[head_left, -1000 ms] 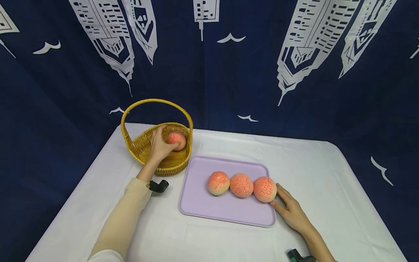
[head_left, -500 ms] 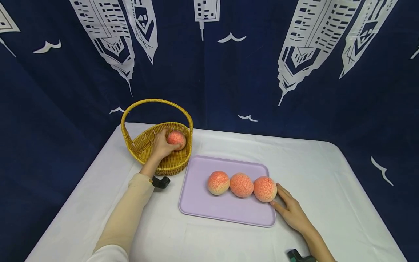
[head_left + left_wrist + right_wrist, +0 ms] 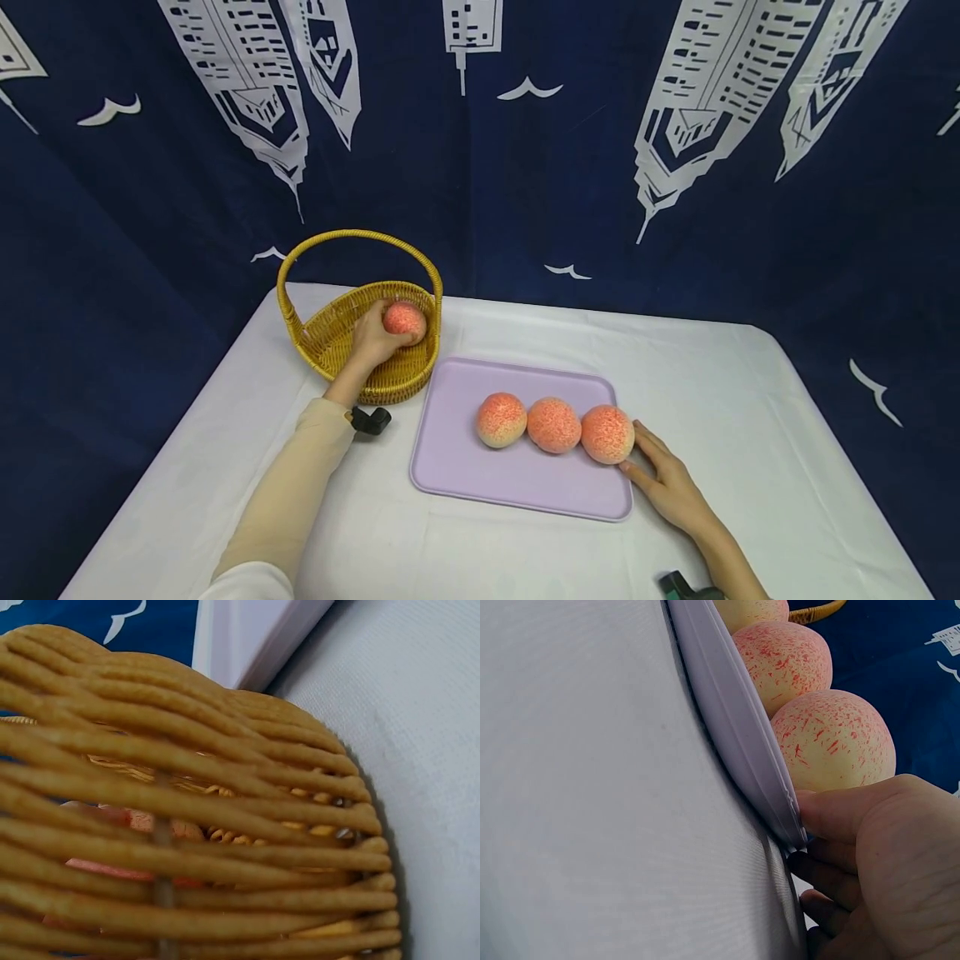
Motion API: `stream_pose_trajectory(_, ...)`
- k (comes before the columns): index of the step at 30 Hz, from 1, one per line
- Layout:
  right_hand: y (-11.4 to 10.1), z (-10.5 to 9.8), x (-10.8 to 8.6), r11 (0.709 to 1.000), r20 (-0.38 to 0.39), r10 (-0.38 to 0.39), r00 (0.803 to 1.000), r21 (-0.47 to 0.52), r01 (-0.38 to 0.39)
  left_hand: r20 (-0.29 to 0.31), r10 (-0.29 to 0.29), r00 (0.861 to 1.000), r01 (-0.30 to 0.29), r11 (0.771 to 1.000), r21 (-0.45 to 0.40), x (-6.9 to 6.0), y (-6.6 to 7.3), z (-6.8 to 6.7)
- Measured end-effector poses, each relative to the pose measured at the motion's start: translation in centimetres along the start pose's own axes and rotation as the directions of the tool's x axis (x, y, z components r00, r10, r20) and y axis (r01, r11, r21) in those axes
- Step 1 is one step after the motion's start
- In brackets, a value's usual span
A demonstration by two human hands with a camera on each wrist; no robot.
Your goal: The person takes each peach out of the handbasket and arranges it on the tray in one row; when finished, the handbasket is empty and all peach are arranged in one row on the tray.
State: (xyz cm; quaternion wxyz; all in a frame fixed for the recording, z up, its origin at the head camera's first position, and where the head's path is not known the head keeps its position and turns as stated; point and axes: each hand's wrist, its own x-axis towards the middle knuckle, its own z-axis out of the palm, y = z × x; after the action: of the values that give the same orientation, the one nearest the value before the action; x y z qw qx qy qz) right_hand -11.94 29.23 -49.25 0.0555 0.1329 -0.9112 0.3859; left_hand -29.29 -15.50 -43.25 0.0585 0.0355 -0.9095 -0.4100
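Note:
My left hand (image 3: 372, 337) reaches into a woven basket (image 3: 393, 385) and grips a peach (image 3: 405, 320), red on top and speckled. In the left wrist view the basket's wicker wall (image 3: 187, 810) hides most of that hand and fruit; pinkish bits show through gaps. Three more peaches stand in a row on a lilac tray (image 3: 480, 483): a left one (image 3: 502, 420), a middle one (image 3: 554, 425) and a right one (image 3: 607, 434). Beside the right peach, at the tray's right edge, rests my right hand (image 3: 672, 492), its thumb (image 3: 836, 814) against the tray's rim and close to the peach.
Arching over the basket is its tall handle (image 3: 360, 232). A white cloth (image 3: 480, 558) covers the table, and a dark blue printed curtain (image 3: 480, 183) hangs behind it. Black devices (image 3: 370, 420) are worn at the wrists.
My left hand has shifted slightly toward me and lower around the basket's peach, its fingers drawing in from the basket's far rim. The right hand and the tray's peaches have stayed put.

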Motion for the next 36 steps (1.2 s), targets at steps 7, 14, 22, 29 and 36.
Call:
stream_pose_trajectory(7,0.1,0.1,-0.1,1.000,0.005,0.001,1.000,-0.005,-0.001,-0.046,-0.022,0.999,0.020,0.999,-0.037,-0.9,0.1,-0.5)
stream_pose_trajectory(14,0.1,0.0,-0.1,1.000,0.007,0.002,1.000,-0.006,-0.002,-0.081,-0.002,0.997,-0.004,0.997,-0.079,-2.3,0.5,-1.2)
stream_pose_trajectory(22,0.1,0.0,0.0,1.000,0.006,0.004,1.000,-0.007,-0.004,-0.141,0.124,0.982,-0.142,0.982,-0.124,-5.2,2.1,-2.4)
stream_pose_trajectory(29,0.1,0.0,-0.1,1.000,0.008,0.009,1.000,-0.009,-0.009,-0.161,0.217,0.963,-0.245,0.953,-0.181,-8.2,3.4,-2.9)
stream_pose_trajectory(36,0.2,0.1,-0.1,1.000,0.000,0.001,1.000,-0.010,-0.001,-0.138,0.285,0.949,-0.308,0.930,-0.202,-11.1,3.5,-1.7)
